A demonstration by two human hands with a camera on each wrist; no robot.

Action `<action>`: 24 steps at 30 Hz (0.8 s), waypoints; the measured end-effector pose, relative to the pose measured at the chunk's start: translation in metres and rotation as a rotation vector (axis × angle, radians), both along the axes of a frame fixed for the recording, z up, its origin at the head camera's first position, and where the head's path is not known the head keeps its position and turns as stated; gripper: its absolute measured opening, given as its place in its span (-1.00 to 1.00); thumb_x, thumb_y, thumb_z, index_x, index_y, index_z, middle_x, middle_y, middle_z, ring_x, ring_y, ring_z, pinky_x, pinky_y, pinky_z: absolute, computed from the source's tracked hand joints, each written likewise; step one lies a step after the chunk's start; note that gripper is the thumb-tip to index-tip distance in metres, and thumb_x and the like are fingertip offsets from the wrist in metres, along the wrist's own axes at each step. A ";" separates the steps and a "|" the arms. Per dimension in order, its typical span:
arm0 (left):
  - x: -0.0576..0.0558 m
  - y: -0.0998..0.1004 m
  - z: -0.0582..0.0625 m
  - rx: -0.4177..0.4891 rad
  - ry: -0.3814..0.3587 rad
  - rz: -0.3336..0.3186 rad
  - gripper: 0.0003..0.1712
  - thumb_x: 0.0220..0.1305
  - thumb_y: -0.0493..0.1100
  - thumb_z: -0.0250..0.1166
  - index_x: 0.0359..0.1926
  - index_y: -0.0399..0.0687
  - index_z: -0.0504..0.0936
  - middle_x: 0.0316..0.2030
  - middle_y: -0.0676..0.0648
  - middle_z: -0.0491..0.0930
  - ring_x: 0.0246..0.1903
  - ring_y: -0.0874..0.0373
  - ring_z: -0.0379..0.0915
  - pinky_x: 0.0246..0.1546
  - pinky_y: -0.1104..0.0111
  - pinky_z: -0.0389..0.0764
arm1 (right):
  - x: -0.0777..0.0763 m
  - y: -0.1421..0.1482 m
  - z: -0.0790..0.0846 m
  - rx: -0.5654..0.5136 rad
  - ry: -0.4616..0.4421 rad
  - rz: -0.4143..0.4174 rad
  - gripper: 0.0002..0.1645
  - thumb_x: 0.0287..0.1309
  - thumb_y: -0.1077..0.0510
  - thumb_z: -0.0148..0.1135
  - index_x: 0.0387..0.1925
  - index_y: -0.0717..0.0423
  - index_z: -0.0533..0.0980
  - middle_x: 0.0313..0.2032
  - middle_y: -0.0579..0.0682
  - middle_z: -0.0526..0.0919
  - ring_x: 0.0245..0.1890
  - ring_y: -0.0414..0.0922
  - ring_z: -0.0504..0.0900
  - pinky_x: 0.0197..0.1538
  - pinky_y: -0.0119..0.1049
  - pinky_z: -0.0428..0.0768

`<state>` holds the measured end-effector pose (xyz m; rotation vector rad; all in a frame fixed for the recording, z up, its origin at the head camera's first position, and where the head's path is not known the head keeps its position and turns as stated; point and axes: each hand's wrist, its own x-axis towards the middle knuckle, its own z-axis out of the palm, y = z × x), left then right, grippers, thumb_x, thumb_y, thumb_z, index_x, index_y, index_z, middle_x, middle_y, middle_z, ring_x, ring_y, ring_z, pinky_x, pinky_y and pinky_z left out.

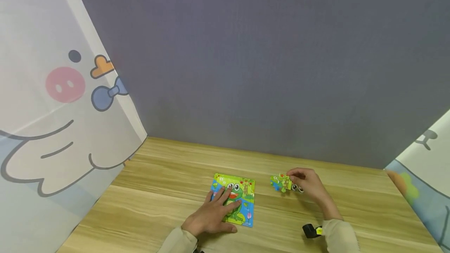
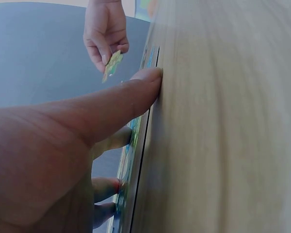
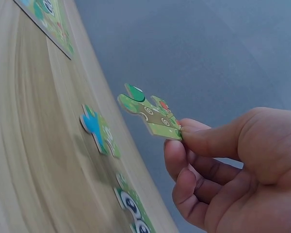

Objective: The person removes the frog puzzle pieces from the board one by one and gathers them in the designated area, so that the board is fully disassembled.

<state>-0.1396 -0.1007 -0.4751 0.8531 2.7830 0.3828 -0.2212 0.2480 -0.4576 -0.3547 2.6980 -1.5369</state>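
Note:
My left hand point(image 1: 212, 214) rests with fingers spread on a frog picture puzzle point(image 1: 249, 210), its thumb against the tabletop at the near edge. In the picture a green frog sits among trees and blue water. My right hand point(image 1: 309, 184) pinches a jigsaw piece point(image 3: 155, 116) between thumb and forefinger, raised above the table. That piece shows a brown tree trunk and green leaves. Below it, a blue and green jigsaw piece point(image 3: 99, 131) lies on the wood. Another jigsaw piece point(image 3: 133, 208), printed with the frog's eyes, lies beside it.
The wood-grain table point(image 1: 158, 182) meets a grey wall panel point(image 1: 246, 69) at the back. Cartoon-printed curtains point(image 1: 38, 108) stand at the left and right sides. A small black device point(image 1: 311, 230) with a yellow tag sits by my right sleeve.

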 end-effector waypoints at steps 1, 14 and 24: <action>0.000 0.000 0.000 -0.001 0.000 0.001 -0.11 0.20 0.37 0.29 0.50 0.36 0.25 0.60 -0.20 -0.04 0.57 -0.27 -0.09 0.44 -0.30 0.11 | 0.001 0.002 0.000 0.007 -0.003 -0.005 -0.76 0.32 0.31 0.21 -0.04 0.37 0.61 -0.10 0.24 0.72 -0.35 -0.32 0.61 -0.27 -0.34 0.65; 0.002 0.000 0.001 0.004 0.000 0.001 -0.10 0.20 0.36 0.30 0.51 0.35 0.25 0.60 -0.21 -0.04 0.57 -0.27 -0.09 0.44 -0.29 0.11 | 0.004 0.037 0.000 0.087 -0.021 -0.078 -0.75 0.35 0.34 0.14 -0.02 0.40 0.60 -0.14 0.22 0.71 -0.40 -0.29 0.59 -0.32 -0.34 0.62; 0.002 0.001 0.002 -0.004 0.004 0.006 -0.11 0.19 0.36 0.30 0.50 0.35 0.25 0.60 -0.20 -0.04 0.57 -0.26 -0.08 0.44 -0.28 0.12 | 0.004 0.059 -0.004 0.156 0.001 -0.095 -0.74 0.38 0.32 0.12 -0.02 0.42 0.59 -0.10 0.26 0.71 -0.38 -0.40 0.54 -0.32 -0.37 0.60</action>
